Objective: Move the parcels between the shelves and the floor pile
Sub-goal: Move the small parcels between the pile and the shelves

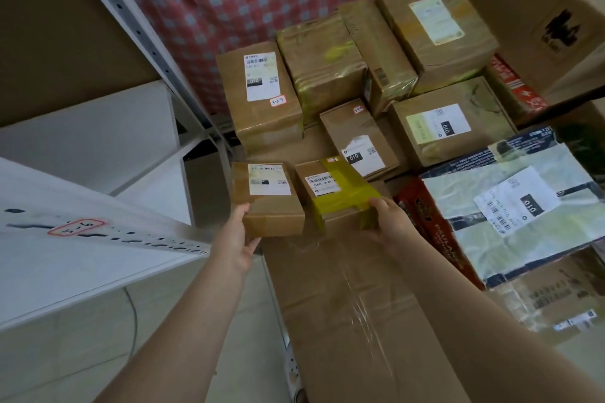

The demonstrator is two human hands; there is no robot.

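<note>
Two parcels in hand. Left hand (240,235) grips the near-left corner of a small brown box (271,206), thumb on top, fingers underneath. Right hand (391,219) clasps the near-right end of a yellow-taped box (337,203), thumb on top. The two boxes sit side by side, touching, on the far end of a big flat carton (343,304) in the floor pile.

Around: a white shelf (82,271) juts in just left of the left forearm, with a slotted post (137,33) behind it. A checked cloth (262,3) hangs at the back. Close on the right are a red carton (425,222) and a plastic-wrapped parcel (523,206), hemming in the right hand.

Counts: 2 hands, 2 held boxes, at least 6 brown labelled boxes stacked behind them, 1 plastic-wrapped parcel, 1 big printed carton (540,10) top right.
</note>
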